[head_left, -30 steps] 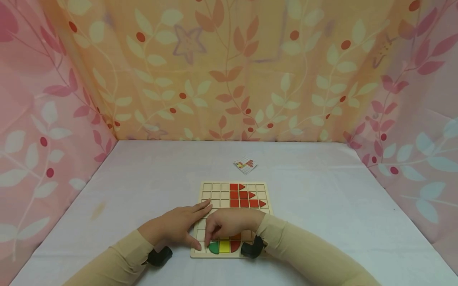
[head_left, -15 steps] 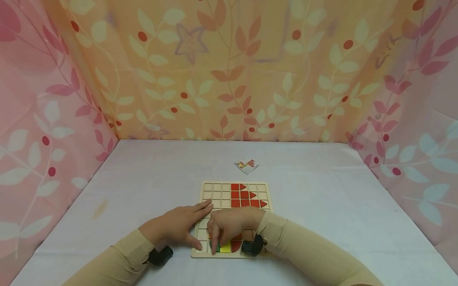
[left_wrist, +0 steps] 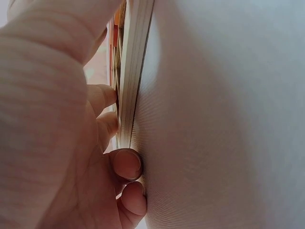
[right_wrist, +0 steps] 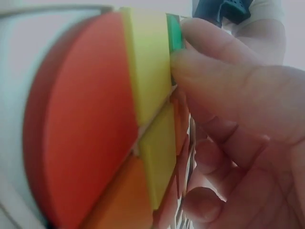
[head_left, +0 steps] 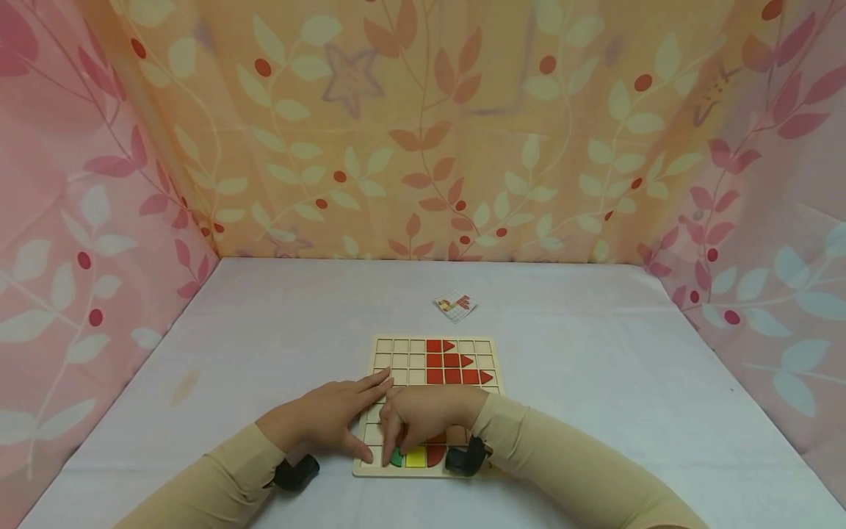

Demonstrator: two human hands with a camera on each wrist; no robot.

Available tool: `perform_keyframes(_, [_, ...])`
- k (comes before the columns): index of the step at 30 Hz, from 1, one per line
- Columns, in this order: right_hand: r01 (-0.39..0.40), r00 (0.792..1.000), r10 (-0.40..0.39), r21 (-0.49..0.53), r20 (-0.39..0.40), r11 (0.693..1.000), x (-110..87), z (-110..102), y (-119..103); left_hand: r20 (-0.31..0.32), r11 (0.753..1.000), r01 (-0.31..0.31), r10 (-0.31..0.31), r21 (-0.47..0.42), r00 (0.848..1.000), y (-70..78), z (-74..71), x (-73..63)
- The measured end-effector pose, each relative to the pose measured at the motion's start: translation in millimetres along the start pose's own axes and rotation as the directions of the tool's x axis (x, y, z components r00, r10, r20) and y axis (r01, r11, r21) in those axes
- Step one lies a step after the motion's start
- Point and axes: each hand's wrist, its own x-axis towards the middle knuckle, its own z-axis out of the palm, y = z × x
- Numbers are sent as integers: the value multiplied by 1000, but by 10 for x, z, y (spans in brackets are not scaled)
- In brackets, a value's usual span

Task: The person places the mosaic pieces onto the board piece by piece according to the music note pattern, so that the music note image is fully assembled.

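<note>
A wooden grid board (head_left: 400,361) lies on the white cloth, with colored flat pieces set in its squares. My right hand (head_left: 429,413) reaches over its lower half. Its thumb and index finger pinch a green rounded piece (head_left: 396,457) in the bottom row, left of a yellow square (head_left: 416,457). Beyond that sits a red rounded piece (right_wrist: 90,119). My left hand (head_left: 327,419) rests spread at the board's left side, its thumb by the lower left corner. In the left wrist view, fingertips (left_wrist: 127,164) touch the board's edge and the cloth. My right hand hides the board's middle.
Rows of red squares and triangles (head_left: 452,361) fill part of the board's top right. A small pattern card (head_left: 455,305) lies on the cloth behind the board. Patterned fabric walls (head_left: 423,147) enclose the table at the back and sides.
My right index finger moves over the green piece, then back left to its edge, and the thumb comes against it. The left hand stays put beside the board.
</note>
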Motion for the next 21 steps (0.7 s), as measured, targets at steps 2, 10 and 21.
perform_keyframes(2, [22,1000,-22,-4,-14,1000,-19,-8,19,-1,1000,-4,4,3,1000,5,-6,0])
perform_keyframes(10, [-52,993,58,66,-100,996,-196,-104,69,27,999,30,-30,10,999,32,-23,0])
perform_keyframes(21, [-21,1000,21,12,7,1000,-105,-81,1,31,1000,25,-25,-4,999,-2,7,13])
